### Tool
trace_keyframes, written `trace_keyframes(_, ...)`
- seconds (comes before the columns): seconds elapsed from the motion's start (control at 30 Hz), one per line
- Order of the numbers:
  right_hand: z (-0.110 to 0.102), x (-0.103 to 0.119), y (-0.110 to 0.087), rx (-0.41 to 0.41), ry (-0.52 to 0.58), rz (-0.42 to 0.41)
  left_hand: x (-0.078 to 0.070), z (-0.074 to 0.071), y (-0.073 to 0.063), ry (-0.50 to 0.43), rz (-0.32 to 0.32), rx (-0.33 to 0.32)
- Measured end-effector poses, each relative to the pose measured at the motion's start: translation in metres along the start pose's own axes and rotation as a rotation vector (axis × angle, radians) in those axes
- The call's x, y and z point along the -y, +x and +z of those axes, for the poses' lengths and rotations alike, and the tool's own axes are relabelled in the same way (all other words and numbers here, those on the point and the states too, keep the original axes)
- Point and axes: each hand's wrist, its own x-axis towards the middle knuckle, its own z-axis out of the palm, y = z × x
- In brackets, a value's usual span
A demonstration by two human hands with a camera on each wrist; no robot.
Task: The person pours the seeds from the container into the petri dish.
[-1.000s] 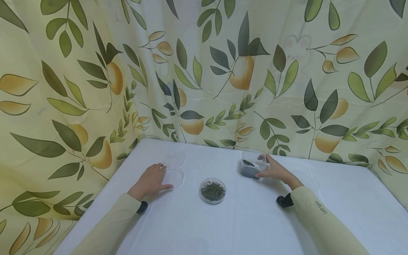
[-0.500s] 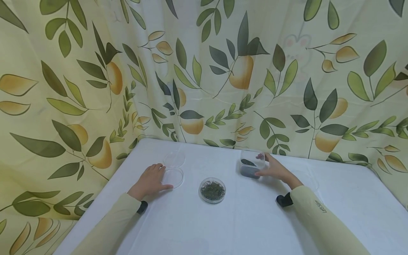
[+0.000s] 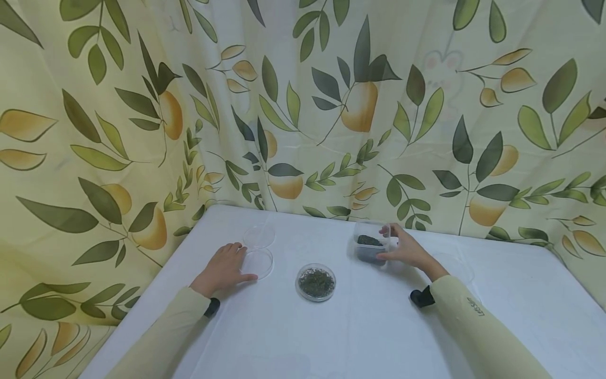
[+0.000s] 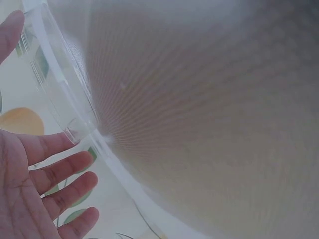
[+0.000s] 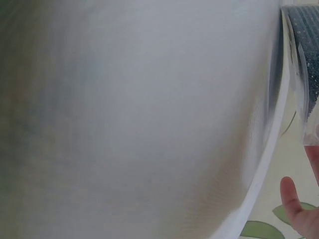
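Observation:
My left hand (image 3: 224,269) rests at the left side of an empty clear petri dish (image 3: 259,264). Its fingers are fairly straight, thumb and index finger right at the dish's rim, as the left wrist view also shows. At the back right, my right hand (image 3: 402,251) grips a clear rectangular plastic box (image 3: 372,253) from its right side. Dark grains (image 5: 309,55) fill part of the box, and its open top faces up. Between the hands stands a round clear dish (image 3: 315,298) of dark green, leaf-like flakes (image 3: 315,283).
A clear round lid (image 3: 259,237) lies just behind the empty petri dish. Under the right forearm's far side shows another faint clear lid-like piece (image 3: 456,266). A white-covered table (image 3: 303,342) carries everything, and a leaf-printed curtain (image 3: 303,131) hangs behind its back edge.
My right hand has shifted slightly left with the box, and more of the dark grains shows inside. My left hand and the dishes have stayed in place.

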Motion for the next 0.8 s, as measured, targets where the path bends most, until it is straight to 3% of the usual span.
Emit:
trace_keyframes(0.27,0.002,0.005,0.000,-0.060,-0.038,-0.037,-0.002,-0.002,0.000,0.007,-0.006,-0.003)
trace_keyframes(0.8,0.009,0.020,0.007,-0.105,0.000,-0.060,-0.002,-0.005,-0.003,-0.042,-0.058,0.003)
